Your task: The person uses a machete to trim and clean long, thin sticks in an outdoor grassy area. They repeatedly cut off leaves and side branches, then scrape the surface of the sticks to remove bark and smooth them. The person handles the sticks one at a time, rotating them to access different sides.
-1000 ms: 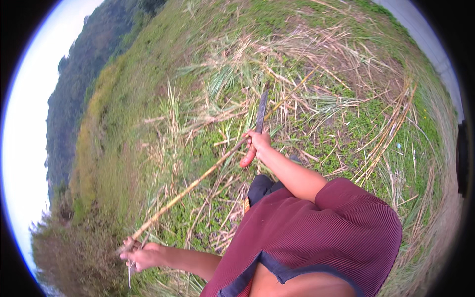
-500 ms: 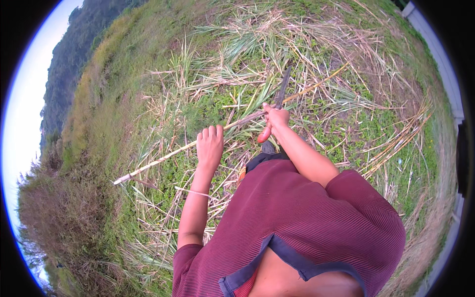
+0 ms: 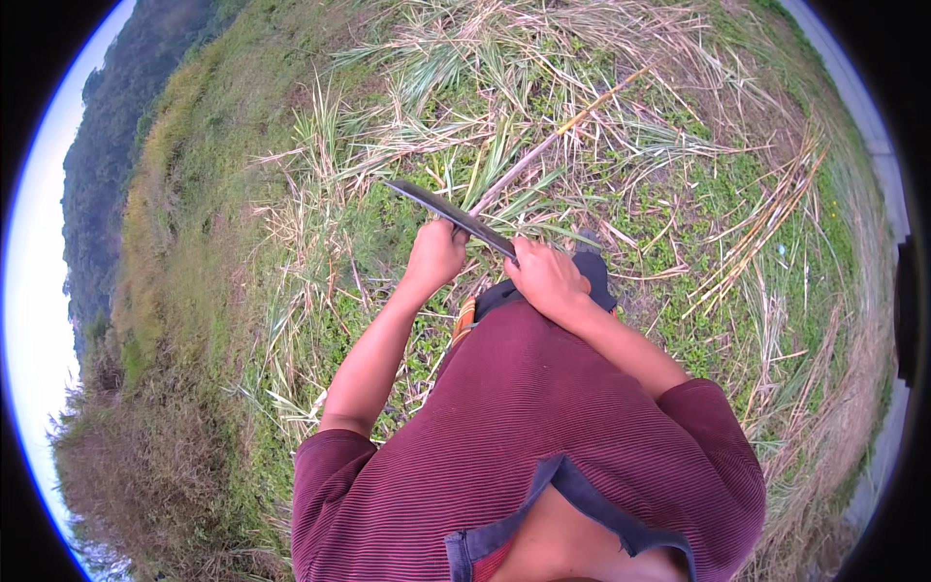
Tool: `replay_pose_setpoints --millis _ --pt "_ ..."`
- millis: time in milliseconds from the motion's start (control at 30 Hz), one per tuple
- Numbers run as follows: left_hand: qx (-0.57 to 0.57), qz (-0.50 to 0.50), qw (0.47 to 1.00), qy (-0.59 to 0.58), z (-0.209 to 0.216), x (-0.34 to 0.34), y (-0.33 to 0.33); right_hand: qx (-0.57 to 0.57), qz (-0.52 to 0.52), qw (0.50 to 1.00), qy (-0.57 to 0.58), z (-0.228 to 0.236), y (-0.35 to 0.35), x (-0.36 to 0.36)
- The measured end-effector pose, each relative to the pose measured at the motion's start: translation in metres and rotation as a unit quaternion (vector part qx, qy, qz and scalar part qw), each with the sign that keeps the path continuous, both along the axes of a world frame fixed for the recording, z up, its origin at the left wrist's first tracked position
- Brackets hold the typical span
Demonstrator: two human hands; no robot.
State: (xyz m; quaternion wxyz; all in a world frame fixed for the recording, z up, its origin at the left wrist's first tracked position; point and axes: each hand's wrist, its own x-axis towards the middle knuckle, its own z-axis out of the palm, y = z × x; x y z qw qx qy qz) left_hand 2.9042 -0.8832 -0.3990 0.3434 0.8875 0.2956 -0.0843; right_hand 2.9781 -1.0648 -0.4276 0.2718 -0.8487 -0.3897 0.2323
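Note:
My left hand (image 3: 438,254) is closed round the near end of a long cane stalk (image 3: 529,155), pale near the hand and yellow toward its far tip. The stalk slants away to the upper right over cut leaves. In front of my body, my right hand (image 3: 551,278) is wrapped round the handle of a machete, which the fingers hide. The machete's dark blade (image 3: 441,207) points to the upper left and passes over the stalk, just above my left fingers. Whether the edge touches the stalk cannot be made out.
Cut leaves and dry stalks (image 3: 465,63) litter the green ground ahead. Several yellowish canes (image 3: 766,233) lie together at the right. Brown brush (image 3: 145,466) grows at the lower left, and a pale wall (image 3: 858,107) runs along the right rim.
The stalk has swung round, and my left hand now grips its near end, closer to my body. The machete has turned from pointing away to pointing left across the stalk.

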Motion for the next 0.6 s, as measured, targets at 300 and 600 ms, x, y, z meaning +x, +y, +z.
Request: replay_pose_setpoints --millis 300,600 --pt "-0.110 0.052 0.991 0.053 -0.018 -0.039 0.017 -0.077 0.012 0.990 -0.115 -0.037 -0.015 0.032" --pt "0.103 0.058 0.991 0.070 0.013 -0.083 0.007 -0.095 0.012 0.995 0.007 -0.020 0.038 -0.012"
